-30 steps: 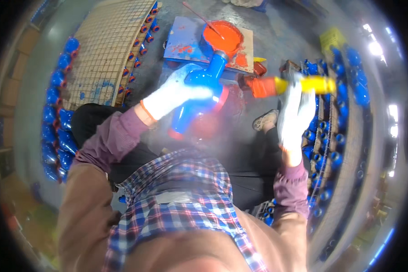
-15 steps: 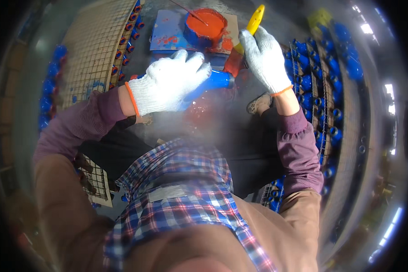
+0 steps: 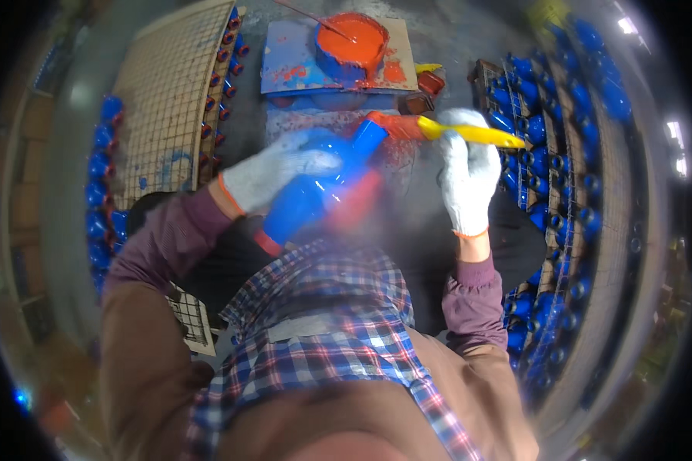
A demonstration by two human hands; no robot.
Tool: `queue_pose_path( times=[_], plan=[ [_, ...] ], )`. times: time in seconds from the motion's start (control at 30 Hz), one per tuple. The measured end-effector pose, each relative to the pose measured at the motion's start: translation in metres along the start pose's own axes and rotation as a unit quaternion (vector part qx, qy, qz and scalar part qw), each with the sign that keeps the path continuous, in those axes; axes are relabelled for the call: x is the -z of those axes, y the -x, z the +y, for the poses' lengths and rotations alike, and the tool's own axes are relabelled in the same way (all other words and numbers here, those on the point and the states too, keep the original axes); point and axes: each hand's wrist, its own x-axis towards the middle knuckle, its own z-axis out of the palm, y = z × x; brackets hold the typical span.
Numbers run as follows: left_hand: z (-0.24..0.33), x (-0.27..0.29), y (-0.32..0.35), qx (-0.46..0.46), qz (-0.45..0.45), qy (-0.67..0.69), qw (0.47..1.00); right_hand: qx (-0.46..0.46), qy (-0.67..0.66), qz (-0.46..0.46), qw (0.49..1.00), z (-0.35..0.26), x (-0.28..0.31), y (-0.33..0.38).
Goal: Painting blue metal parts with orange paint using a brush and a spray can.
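Note:
My left hand (image 3: 281, 169), in a white knit glove, is closed around a glossy blue bottle-shaped piece (image 3: 296, 209). The piece lies tilted, its narrow neck up and to the right, its wide end with a red band near my lap. A paintbrush (image 3: 480, 136) with a yellow handle is gripped in my gloved right hand (image 3: 469, 180). Its red-coated bristles touch the mouth of the neck, where red paint shows. Beyond both hands, a pot of orange-red paint (image 3: 354, 42) holds a thin stick and has paint running down its side.
The pot stands on a paint-stained board (image 3: 292, 65). Small red-brown blocks (image 3: 430, 82) lie beside it. A wire mesh rack (image 3: 169, 100) on the left has blue pieces with red ends along both sides. Rows of blue pieces (image 3: 538, 169) fill racks on the right.
The blue piece has tilted, bringing its wide red-banded end into view near my lap. My brush has swung from steep to nearly level, its handle now pointing right, and my right hand has come lower.

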Motion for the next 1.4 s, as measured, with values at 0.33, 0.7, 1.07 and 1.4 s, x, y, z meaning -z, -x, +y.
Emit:
queue_pose_path(
  times=[0.33, 0.7, 1.07, 1.4],
  plan=[
    [-0.067, -0.039, -0.013, 0.022, -0.162, 0.625, 0.763, -0.065, -0.159, 0.056, 0.984, 0.044, -0.006, 0.0],
    [-0.048, -0.022, -0.023, -0.036, -0.251, 0.569, 0.782, -0.107, -0.237, 0.097, 0.961, 0.069, -0.02, 0.01],
    [0.042, -0.004, 0.001, -0.266, 0.115, -0.549, 0.784, -0.059, 0.042, 0.127, 0.989, -0.015, 0.028, -0.011],
    [0.051, -0.033, -0.004, -0.27, 0.053, -0.829, 0.487, 0.105, 0.22, -0.011, 0.97, -0.021, 0.005, -0.038]
  ],
)
